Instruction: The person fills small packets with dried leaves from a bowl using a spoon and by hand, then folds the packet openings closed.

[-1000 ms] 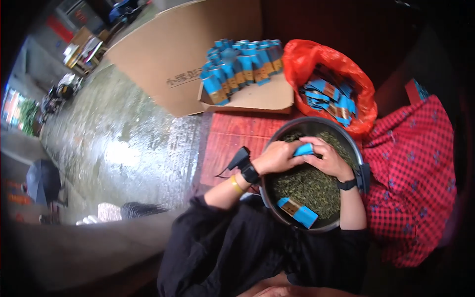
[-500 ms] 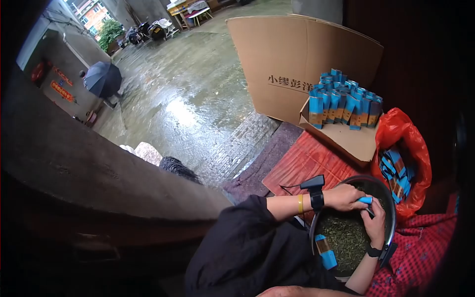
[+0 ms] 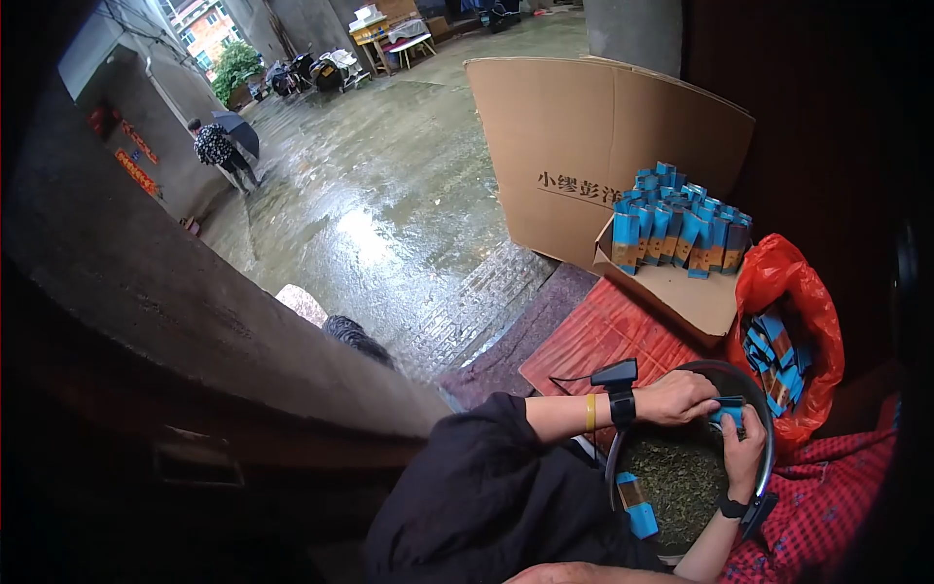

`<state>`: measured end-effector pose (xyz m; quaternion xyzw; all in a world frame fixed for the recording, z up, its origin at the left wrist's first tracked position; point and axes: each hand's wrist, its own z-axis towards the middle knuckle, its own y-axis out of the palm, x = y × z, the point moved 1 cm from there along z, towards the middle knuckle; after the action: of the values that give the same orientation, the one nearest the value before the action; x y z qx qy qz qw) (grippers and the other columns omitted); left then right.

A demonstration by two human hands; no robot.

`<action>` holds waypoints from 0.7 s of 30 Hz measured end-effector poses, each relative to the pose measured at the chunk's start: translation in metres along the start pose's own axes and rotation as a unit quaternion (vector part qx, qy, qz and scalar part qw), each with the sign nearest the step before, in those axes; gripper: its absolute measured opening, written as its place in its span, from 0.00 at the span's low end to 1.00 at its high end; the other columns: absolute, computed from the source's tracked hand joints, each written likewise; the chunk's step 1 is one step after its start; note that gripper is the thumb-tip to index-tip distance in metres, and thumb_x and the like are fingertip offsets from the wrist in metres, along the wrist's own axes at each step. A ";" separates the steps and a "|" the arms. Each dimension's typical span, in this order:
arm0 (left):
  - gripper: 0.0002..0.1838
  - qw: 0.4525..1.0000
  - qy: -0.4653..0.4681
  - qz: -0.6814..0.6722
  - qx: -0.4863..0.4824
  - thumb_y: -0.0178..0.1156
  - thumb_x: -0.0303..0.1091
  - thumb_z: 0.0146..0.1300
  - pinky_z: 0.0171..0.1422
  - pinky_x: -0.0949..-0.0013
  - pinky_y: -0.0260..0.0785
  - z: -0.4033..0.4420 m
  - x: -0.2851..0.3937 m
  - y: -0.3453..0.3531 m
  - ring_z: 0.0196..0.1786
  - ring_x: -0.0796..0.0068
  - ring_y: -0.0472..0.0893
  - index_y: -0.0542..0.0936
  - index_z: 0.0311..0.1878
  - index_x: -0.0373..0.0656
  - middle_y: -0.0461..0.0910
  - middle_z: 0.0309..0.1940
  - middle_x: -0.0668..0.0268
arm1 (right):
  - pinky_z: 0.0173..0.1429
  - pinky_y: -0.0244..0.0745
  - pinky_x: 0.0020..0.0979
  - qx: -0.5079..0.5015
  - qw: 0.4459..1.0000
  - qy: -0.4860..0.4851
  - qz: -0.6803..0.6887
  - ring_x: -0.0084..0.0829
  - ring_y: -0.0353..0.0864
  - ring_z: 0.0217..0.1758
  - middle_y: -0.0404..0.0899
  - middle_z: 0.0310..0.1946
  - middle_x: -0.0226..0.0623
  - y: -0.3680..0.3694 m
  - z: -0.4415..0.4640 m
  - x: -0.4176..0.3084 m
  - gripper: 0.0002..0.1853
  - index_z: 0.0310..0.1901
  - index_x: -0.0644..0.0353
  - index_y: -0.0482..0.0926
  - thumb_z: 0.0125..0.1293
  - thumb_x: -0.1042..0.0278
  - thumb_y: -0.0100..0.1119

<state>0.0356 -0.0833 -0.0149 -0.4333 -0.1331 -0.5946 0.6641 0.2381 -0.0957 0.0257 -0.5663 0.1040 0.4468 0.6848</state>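
Note:
My left hand [image 3: 676, 397], with a yellow band and a black strap at the wrist, reaches in from the left. Its fingers pinch one side of a small blue packet [image 3: 728, 413]. My right hand [image 3: 743, 454] grips the packet's other side with thumb and fingers. Both hands are above a round basin [image 3: 613, 474] holding dried green leaves [image 3: 681, 482]. Another blue-and-brown packet [image 3: 637, 508] lies on the leaves by the near left rim. Whether the held packet contains anything is hidden by my fingers.
Upright blue packets [image 3: 671, 229] crowd a cardboard box [image 3: 686, 297] on a red board [image 3: 608, 331]. Beside it, a red plastic bag [image 3: 825, 341] contains more packets. A tall cardboard sheet [image 3: 555, 127] stands behind. Outside, a person [image 3: 219, 151] carries an umbrella on wet ground.
The packet between my hands has turned, so more of its blue side and dark edge shows. My right fingers have shifted around it. The view has tilted slightly, and the person outside has moved.

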 end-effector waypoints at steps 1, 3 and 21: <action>0.17 1.000 -0.006 0.006 -0.030 0.52 0.44 0.69 0.42 0.53 0.69 0.000 0.000 -0.001 0.37 0.49 0.77 0.77 0.36 0.38 0.77 0.28 0.54 | 0.42 0.71 0.40 -0.012 1.000 0.013 0.018 0.48 0.75 0.36 0.74 0.33 0.49 -0.001 0.001 -0.003 0.12 0.39 0.68 0.74 0.63 0.67 0.61; 0.16 0.998 -0.011 0.011 -0.060 0.51 0.43 0.71 0.43 0.54 0.69 0.000 -0.001 -0.004 0.37 0.50 0.76 0.75 0.35 0.38 0.76 0.29 0.55 | 0.41 0.70 0.40 -0.024 0.999 0.026 0.034 0.48 0.75 0.34 0.73 0.31 0.49 -0.002 0.002 -0.008 0.12 0.37 0.68 0.73 0.63 0.67 0.61; 0.17 1.000 -0.017 0.008 0.007 0.51 0.41 0.71 0.36 0.55 0.68 -0.003 0.005 -0.009 0.30 0.51 0.76 0.73 0.29 0.38 0.72 0.22 0.55 | 0.38 0.69 0.31 -0.062 0.995 0.032 0.075 0.29 0.74 0.32 0.75 0.28 0.37 -0.006 0.000 -0.008 0.09 0.38 0.64 0.75 0.66 0.66 0.60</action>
<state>0.0275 -0.0878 -0.0091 -0.4397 -0.1454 -0.5805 0.6698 0.2379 -0.0991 0.0352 -0.6124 0.1396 0.4840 0.6092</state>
